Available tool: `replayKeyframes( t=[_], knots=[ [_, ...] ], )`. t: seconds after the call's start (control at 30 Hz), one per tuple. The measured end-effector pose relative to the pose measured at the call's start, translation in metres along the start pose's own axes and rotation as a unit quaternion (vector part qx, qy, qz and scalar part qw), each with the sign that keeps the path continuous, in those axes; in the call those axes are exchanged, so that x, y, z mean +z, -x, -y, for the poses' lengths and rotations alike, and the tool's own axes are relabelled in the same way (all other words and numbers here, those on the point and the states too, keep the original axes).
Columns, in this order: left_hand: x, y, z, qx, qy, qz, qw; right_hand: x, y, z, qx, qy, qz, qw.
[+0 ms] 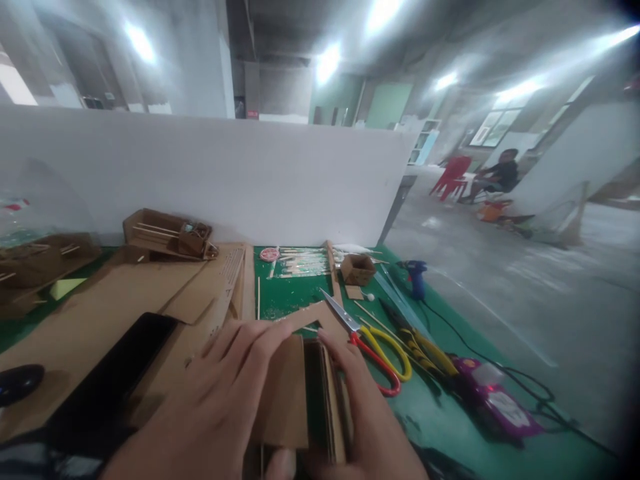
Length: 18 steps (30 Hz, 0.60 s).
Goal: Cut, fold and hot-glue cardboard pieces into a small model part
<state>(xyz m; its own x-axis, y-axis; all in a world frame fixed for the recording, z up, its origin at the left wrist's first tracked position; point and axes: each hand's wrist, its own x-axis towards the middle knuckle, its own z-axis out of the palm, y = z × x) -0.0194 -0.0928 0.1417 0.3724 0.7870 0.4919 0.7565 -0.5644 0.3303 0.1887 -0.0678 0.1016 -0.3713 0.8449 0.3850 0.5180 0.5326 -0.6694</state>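
My left hand (210, 400) is closed over a brown cardboard piece (287, 393), its thumb near the lower edge. My right hand (370, 413) grips several upright cardboard pieces (333, 407) from the right side. A dark gap showing green lies between the two lots of cardboard. Just beyond my fingers lies another flat cardboard piece (320, 312). Scissors (367, 333) with red and yellow handles rest right of my right hand, blades pointing away. The undersides of the cardboard and some fingertips are hidden.
Pliers (425, 347), a purple power strip (493, 400) and a blue glue gun (416, 277) with its cord line the right side. A small cardboard box (357, 269) and thin sticks (305, 262) lie ahead. Left are a black phone (120, 367) and cardboard sheets (85, 320). A white partition (225, 177) stands behind.
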Motion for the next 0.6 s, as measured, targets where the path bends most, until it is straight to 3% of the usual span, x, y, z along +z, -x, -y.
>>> replayKeyframes(
  t=[0.13, 0.37, 0.6],
  knots=[
    [0.001, -0.031, 0.003, 0.017, 0.011, 0.024, 0.999, 0.004, -0.011, 0.002, 0.031, -0.032, -0.031, 0.999],
    [0.006, -0.061, 0.030, 0.133, 0.036, 0.052, 0.989, 0.012, -0.015, -0.005, 0.042, -0.077, -0.079, 0.993],
    [0.003, -0.063, 0.026, 0.070, 0.216, 0.036, 0.973, 0.022, -0.017, -0.007, 0.028, -0.086, -0.118, 0.989]
  ],
)
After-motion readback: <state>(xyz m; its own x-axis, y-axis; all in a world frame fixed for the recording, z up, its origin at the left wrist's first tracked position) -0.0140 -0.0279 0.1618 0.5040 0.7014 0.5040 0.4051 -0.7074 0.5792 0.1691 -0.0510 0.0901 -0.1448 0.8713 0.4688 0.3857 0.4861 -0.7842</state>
